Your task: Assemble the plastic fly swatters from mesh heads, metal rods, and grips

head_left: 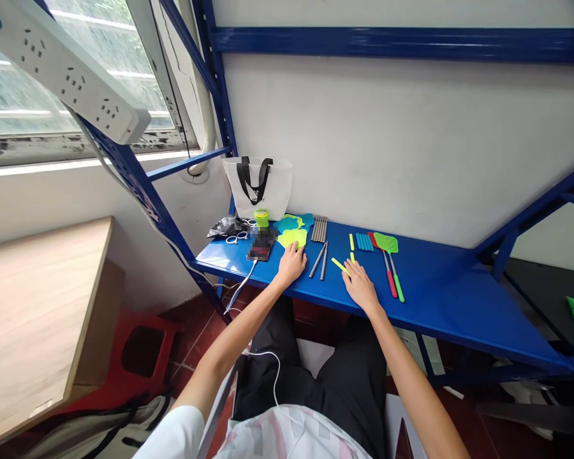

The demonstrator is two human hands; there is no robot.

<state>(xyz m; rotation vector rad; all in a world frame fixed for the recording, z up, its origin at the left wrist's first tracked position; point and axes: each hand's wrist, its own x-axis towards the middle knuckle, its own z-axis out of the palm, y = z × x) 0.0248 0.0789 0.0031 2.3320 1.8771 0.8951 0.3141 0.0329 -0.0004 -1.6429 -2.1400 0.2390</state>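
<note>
My left hand rests at the table's front edge, fingers stretched out onto the near edge of a yellow-green fly swatter head. My right hand lies flat with fingers extended beside yellow handle grips; one yellow grip lies slanted by its fingertips. Another yellow grip is farther back. Between the hands are two loose metal rods and, behind them, a row of several metal rods. Right of my right hand lie blue grips, a green fly swatter and a red one.
Blue swatter heads, a phone on a white cable, a green tub, white-handled scissors and a black plastic bag crowd the left of the blue table. A white tote bag stands behind.
</note>
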